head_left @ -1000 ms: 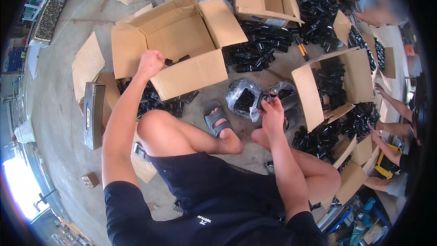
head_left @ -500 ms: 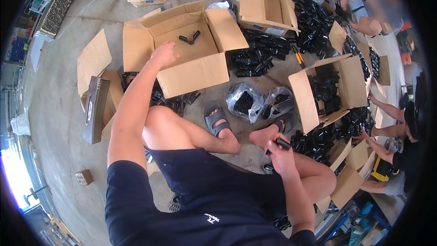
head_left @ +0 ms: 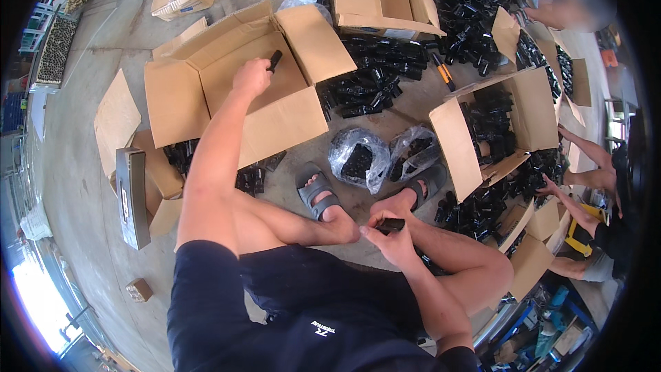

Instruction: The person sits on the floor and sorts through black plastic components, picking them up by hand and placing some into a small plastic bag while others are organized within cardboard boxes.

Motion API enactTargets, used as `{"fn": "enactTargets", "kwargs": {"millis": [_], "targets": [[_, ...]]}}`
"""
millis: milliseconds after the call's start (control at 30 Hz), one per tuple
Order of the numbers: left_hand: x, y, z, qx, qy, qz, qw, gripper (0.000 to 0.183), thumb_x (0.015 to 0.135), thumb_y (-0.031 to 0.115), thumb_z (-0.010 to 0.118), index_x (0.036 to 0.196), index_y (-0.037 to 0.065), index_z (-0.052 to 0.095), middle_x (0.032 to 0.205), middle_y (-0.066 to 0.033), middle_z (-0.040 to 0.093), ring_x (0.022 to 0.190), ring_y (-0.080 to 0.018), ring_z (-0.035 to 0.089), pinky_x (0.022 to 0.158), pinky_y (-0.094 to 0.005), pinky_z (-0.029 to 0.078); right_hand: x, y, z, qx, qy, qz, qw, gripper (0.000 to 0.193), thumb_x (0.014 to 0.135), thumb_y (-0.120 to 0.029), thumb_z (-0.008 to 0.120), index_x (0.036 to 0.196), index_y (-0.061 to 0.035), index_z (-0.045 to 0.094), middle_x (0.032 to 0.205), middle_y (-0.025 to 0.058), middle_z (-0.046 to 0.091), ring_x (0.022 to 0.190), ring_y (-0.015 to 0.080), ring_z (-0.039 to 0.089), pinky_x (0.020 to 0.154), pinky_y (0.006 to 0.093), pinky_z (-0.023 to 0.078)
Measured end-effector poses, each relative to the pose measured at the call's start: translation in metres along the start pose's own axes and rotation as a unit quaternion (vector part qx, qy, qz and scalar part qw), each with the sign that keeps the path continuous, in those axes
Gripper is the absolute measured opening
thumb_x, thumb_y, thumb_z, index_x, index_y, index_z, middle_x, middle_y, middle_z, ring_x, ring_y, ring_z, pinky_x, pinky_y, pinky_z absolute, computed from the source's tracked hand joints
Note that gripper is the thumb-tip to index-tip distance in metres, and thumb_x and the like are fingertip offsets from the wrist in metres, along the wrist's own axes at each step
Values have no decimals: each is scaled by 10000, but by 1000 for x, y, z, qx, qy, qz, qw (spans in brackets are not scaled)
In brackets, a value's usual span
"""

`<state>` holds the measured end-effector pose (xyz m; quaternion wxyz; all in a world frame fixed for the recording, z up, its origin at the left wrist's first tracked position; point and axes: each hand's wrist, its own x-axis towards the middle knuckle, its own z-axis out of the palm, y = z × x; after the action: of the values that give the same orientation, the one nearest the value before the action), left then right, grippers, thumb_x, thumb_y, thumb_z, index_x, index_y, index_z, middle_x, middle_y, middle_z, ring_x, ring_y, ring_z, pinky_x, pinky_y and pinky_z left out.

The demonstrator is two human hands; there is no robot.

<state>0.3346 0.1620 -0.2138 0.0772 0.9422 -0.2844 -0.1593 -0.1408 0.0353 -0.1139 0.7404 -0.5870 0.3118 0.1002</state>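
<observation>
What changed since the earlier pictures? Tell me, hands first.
The right hand drew back from the plastic bags toward the body, and holds a black piece, as it did half a second ago. The left hand moved from the near side farther into the large open carton, reaching a black fitting; whether it is gripped is unclear. Carton and bags stayed put.

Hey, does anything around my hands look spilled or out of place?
Yes: loose black parts lie in an untidy heap on the floor, just right of the large open box by your left hand. It looks spilled, though it may be deliberate.
</observation>
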Motion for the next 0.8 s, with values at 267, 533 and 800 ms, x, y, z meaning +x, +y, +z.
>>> {"fn": "enactTargets", "kwargs": {"millis": [267, 533, 800], "targets": [[-152, 130, -45, -46, 10, 364, 930, 164, 882, 234, 637, 951, 105, 712, 969, -101, 672, 953, -308, 649, 772, -434, 541, 12, -19, -20, 290, -23, -146, 946, 331, 914, -70, 634, 1235, -35, 562, 1285, 169, 598, 1186, 298, 598, 919, 465, 548], [-280, 226, -42, -194, 1, 494, 847, 269, 833, 236, 699, 1075, 136, 641, 1258, -56, 608, 913, -281, 682, 722, -392, 577, -18, -9, -23, 422, -11, -134, 896, 229, 914, -52, 608, 1141, -53, 578, 1167, 97, 582, 1020, 276, 635, 892, 461, 551], [-166, 108, -36, 109, -15, 126, 986, 571, 817, 347, 766, 1284, 82, 570, 1393, -142, 542, 1269, -357, 530, 1041, -475, 461, -27, -6, -31, 415, 82, -131, 897, 114, 934, -64, 605, 1038, -72, 558, 958, 93, 607, 895, 293, 684, 803, 416, 570]]}}
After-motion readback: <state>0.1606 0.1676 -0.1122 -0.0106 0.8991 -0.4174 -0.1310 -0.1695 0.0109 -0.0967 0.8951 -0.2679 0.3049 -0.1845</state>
